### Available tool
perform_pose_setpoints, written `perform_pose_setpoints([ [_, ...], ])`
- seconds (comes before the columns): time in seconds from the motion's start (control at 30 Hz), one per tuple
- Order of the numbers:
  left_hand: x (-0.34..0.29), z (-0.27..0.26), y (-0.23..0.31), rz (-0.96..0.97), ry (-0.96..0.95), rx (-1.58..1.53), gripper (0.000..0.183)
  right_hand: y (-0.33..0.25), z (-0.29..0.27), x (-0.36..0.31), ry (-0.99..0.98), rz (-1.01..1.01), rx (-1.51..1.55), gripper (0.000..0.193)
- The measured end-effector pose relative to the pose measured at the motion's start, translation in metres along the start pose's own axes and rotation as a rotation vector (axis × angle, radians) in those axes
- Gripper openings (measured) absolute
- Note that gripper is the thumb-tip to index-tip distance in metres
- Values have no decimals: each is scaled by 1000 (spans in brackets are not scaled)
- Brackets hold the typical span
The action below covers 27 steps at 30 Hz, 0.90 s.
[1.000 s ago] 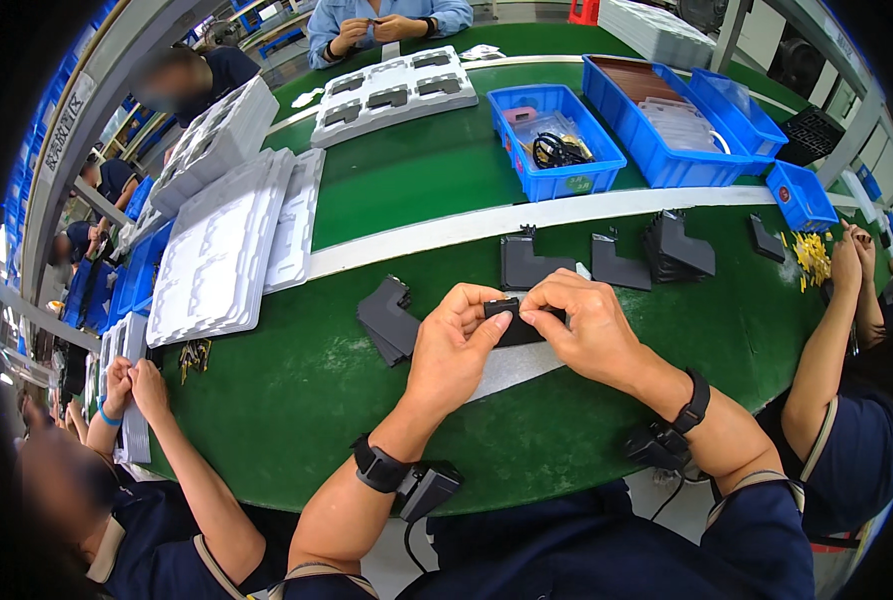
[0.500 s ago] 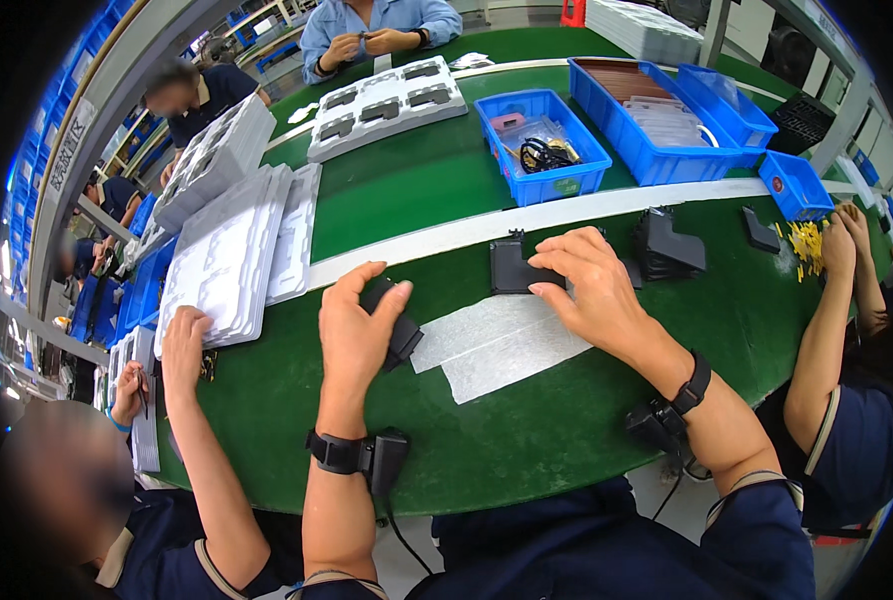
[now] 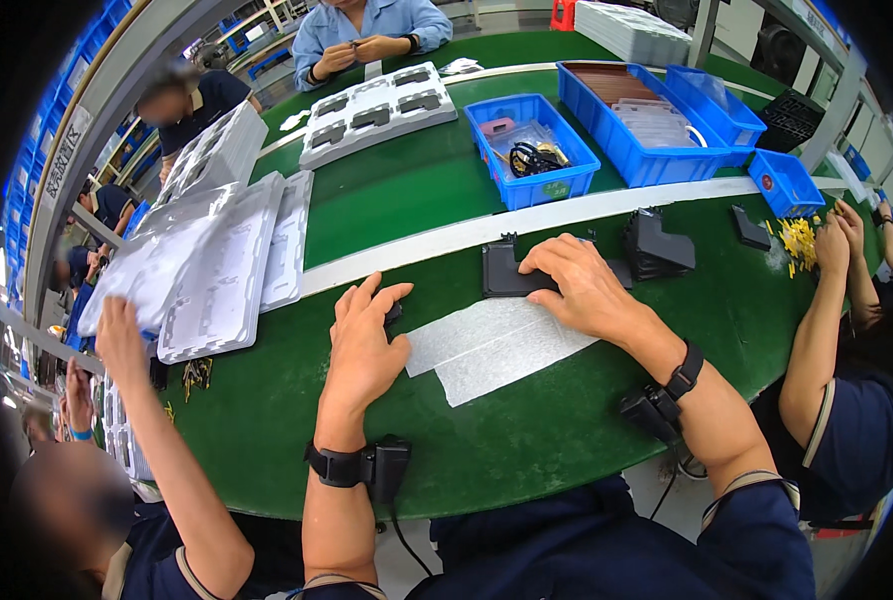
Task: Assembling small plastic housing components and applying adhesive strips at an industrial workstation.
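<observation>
Green table [image 3: 526, 450], biggest by far, curved near edge, white strip [image 3: 436, 245] across. White molded trays [image 3: 231, 275] stacked at left, top one tilted, blurred co-worker's hand [image 3: 118, 335] right by it. Another white tray [image 3: 378, 112] past the strip, dark L-shapes in pockets. Beyond the strip at right, long blue bin [image 3: 671, 167] with brown and clear pieces inside; left of it, smaller blue bin [image 3: 546, 190] with a black cable coil. White sheet [image 3: 501, 365] flat between forearms. Right hand [image 3: 591, 290]: fingers curved close together, thumb apart below them, at the right side of a black L-shaped part [image 3: 499, 272]; pinching or only touching, cannot tell. Part flat on table, just beyond the sheet. Left hand [image 3: 361, 345]: fingers spread, thumb out, over a mostly hidden dark piece [image 3: 393, 313]; contact, cannot tell. Stacked black parts [image 3: 661, 248] farther right. Smallest: yellow bits [image 3: 798, 240], heaped near right edge.
</observation>
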<state>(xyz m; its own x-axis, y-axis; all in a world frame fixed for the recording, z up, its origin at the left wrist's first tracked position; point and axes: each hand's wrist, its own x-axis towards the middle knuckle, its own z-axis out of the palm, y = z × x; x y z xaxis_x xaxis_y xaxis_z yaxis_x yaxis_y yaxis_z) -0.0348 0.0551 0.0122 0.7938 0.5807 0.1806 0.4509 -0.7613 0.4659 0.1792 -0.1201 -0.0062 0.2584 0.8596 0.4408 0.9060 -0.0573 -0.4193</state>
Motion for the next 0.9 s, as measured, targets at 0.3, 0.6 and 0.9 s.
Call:
perform_pose_setpoints([
  [0.3,1,18,39,97,293,-542,51,-23,-9,4,80,-205,6,31],
  [0.6,-6,44,44,-196,-167,-1227,20,-31,-2,-3,106,-80,168,19],
  [0.9,-7,43,49,-229,-196,-1200,14,-40,0,-2,134,-67,281,12],
])
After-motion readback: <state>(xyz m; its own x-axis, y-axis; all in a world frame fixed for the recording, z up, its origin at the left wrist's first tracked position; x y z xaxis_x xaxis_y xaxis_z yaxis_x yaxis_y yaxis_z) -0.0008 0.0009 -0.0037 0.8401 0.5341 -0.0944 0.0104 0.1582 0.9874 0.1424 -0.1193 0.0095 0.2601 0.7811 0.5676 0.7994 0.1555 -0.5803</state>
